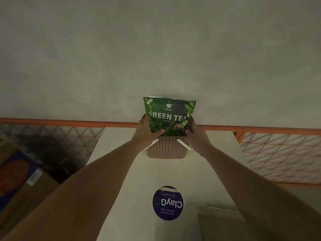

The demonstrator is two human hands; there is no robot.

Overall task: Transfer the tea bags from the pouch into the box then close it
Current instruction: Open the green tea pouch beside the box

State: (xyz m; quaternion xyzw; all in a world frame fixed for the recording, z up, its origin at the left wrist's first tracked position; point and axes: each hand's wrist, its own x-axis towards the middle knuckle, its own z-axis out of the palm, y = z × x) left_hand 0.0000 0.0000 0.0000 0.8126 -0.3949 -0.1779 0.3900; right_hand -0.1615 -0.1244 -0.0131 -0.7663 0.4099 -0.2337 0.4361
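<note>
Landmark: woven basket [166, 149], beige, perforated wall, two white handles, set on the far end of a pale tabletop [144, 180].

Far left of the basket, below table level: cardboard boxes [22, 181], one with a blue and orange print.

Immediately left of the basket: left hand [146, 130], fingers curled round the lower left edge of the pouch, thumb across its front face. Grip clamped on the pouch.

Directly above the basket: green pouch [169, 116], upright, front face toward the camera, lettered "GREEN TEA", bottom edge at the basket rim. Contact between pouch and basket interior: cannot be determined.

Immediately right of the basket: right hand [193, 132], fingers wrapped round the lower right corner of the pouch. Grip clamped on the pouch.

Nearer the camera than the basket, on the tabletop: round blue sticker [167, 202], white lettering, inverted.

Far right of the basket: orange lattice railing [278, 153] along the wall base.
</note>
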